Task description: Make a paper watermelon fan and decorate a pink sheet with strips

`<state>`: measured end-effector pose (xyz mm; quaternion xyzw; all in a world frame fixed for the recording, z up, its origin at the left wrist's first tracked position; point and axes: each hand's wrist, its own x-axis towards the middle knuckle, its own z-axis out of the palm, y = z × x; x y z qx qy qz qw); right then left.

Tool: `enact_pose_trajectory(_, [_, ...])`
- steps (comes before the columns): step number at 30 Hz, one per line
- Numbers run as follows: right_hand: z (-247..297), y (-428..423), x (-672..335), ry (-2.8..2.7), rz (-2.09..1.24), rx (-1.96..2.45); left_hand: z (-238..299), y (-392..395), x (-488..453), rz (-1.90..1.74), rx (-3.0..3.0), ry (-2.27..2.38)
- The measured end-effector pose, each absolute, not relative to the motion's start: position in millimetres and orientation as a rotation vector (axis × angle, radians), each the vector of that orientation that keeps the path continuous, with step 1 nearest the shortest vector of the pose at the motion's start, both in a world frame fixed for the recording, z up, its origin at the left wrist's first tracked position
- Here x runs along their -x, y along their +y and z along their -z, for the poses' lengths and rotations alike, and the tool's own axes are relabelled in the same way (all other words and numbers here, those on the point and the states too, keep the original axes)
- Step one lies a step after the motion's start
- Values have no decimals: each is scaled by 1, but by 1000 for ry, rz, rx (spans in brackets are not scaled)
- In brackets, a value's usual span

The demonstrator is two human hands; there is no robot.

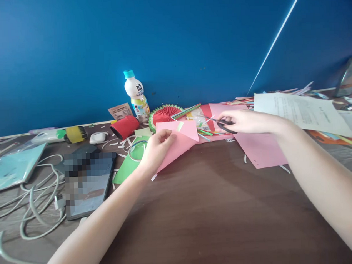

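Note:
My left hand (159, 148) is closed on a sheet of pink paper (180, 145), its thumb and fingers pinching the left side. The sheet's upper part looks folded over, and a pale green strip (180, 126) lies at its top. To the right, my right hand (241, 121) grips a pair of scissors (225, 124) by the dark handles, with the blades pointing left, apart from the held sheet. Beneath my right wrist lies another pink sheet (261, 150). Beside my left hand, green paper (127, 168) rests on the table under a roll of clear tape (136, 152).
A bottle (137, 96) stands against the blue wall, near a red cup-like object (124, 127) and a red folded paper fan (165, 114). At left are a tablet (91, 192), white cables (34, 198) and an earbud case (98, 137). Printed paper (299, 112) lies at right.

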<state>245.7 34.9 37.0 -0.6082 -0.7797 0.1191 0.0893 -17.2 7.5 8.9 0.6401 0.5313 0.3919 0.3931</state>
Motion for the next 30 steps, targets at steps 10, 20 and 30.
enact_pose_trajectory(10, [-40,26,-229,-2455,-1388,1335,-6,8,20,-1082,-1598,1330])
enact_pose_trajectory(20, [-40,17,-207,-2414,-1352,1242,-11,3,14,-1011,-1578,1274])
enact_pose_trajectory(30, [-32,22,-207,-2378,-1431,1106,-9,3,13,-1011,-1556,1261])
